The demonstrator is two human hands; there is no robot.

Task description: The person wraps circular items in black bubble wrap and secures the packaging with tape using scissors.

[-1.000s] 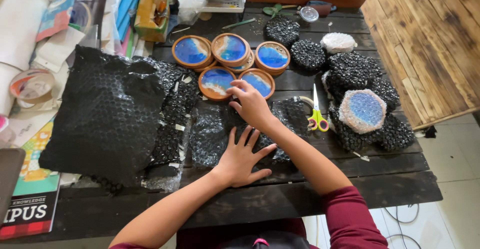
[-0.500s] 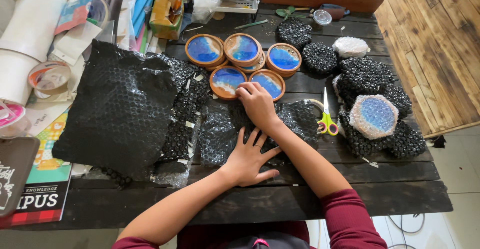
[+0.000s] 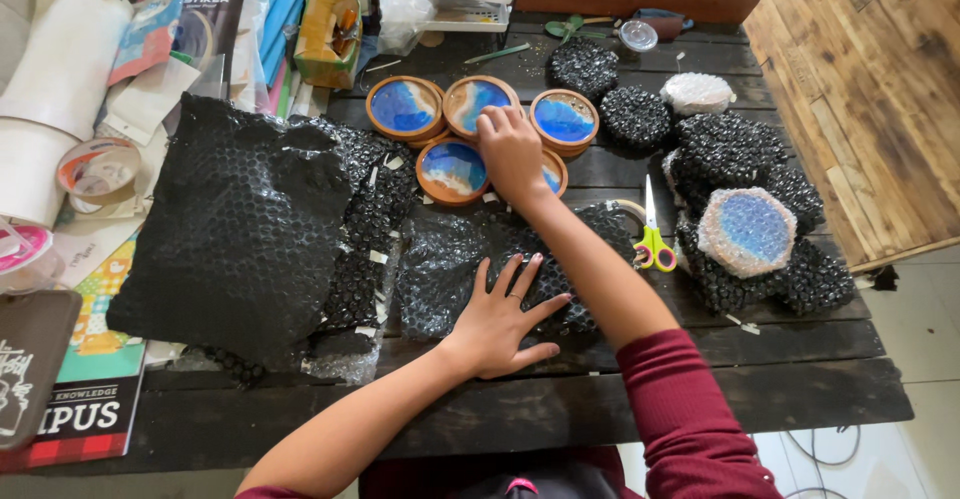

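My right hand [image 3: 510,154] reaches forward over several round wooden coasters [image 3: 452,171] with blue and white resin faces, its fingers on the rim of one coaster [image 3: 472,99] in the back row. Whether it grips that coaster is not clear. My left hand [image 3: 500,314] lies flat, fingers spread, on a sheet of clear bubble wrap [image 3: 450,264] spread on the dark wooden table [image 3: 560,409]. Another blue coaster [image 3: 565,119] sits just right of my right hand.
A large black bubble-wrap bundle [image 3: 245,229] lies at left. Yellow-handled scissors [image 3: 652,234] rest right of my arm. Several wrapped round parcels [image 3: 730,149] and a hexagonal wrapped piece [image 3: 748,231] fill the right side. Books, tape rolls [image 3: 97,169] and papers crowd the far left.
My right hand has moved forward from the front coasters to the back row. My left hand stays flat on the bubble wrap.
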